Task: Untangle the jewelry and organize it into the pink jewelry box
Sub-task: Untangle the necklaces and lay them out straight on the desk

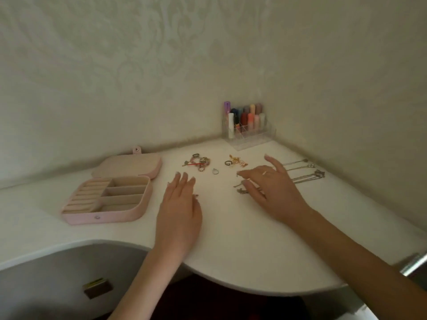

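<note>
The pink jewelry box lies open at the left of the white table, its lid folded back and its compartments bare. My left hand rests flat on the table with straight fingers, right of the box. My right hand hovers with spread fingers over a small silver chain tangle, fingertips touching it. A cluster of rings and beaded bracelets lies beyond my left hand. A gold chain pile and a dark ring sit beyond my right hand. A single silver ring lies between them.
Several silver necklaces are laid out straight at the right, near the wall. A clear organizer with lip products stands in the back corner. The table's curved front edge runs below my forearms. A drawer handle shows at the lower left.
</note>
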The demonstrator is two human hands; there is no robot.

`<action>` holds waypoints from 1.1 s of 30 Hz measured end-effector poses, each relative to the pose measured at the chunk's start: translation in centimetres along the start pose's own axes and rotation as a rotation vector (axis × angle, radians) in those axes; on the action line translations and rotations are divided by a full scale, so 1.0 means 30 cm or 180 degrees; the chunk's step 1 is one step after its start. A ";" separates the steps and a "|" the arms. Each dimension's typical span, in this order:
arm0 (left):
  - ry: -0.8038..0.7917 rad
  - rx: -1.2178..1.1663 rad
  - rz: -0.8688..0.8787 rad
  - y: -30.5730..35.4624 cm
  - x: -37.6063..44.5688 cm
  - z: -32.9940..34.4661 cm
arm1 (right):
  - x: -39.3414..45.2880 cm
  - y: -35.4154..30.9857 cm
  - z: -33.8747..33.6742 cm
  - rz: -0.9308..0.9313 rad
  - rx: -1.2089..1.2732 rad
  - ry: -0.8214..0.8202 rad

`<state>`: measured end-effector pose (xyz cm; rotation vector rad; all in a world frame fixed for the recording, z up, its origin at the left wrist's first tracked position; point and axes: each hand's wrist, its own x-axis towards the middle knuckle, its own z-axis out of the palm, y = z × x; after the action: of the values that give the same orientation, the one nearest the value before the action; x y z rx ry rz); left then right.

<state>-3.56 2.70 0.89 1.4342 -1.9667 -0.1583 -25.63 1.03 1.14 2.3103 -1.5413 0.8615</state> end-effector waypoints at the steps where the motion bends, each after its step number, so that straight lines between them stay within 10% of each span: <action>1: -0.0057 0.0022 -0.0252 -0.041 -0.005 -0.032 | 0.012 -0.053 0.024 -0.0161 0.0092 -0.0087; 14: -0.0139 0.0186 -0.0336 -0.159 0.053 -0.053 | 0.262 -0.260 0.242 0.0563 0.1567 -0.0901; 33: -0.0254 -0.0057 -0.0267 -0.176 0.037 -0.036 | 0.356 -0.270 0.279 0.1046 0.0909 -0.1262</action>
<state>1.09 0.00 -0.28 1.5209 -1.9643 -0.2740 -12.56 -7.86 1.74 2.5900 -2.1343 0.7675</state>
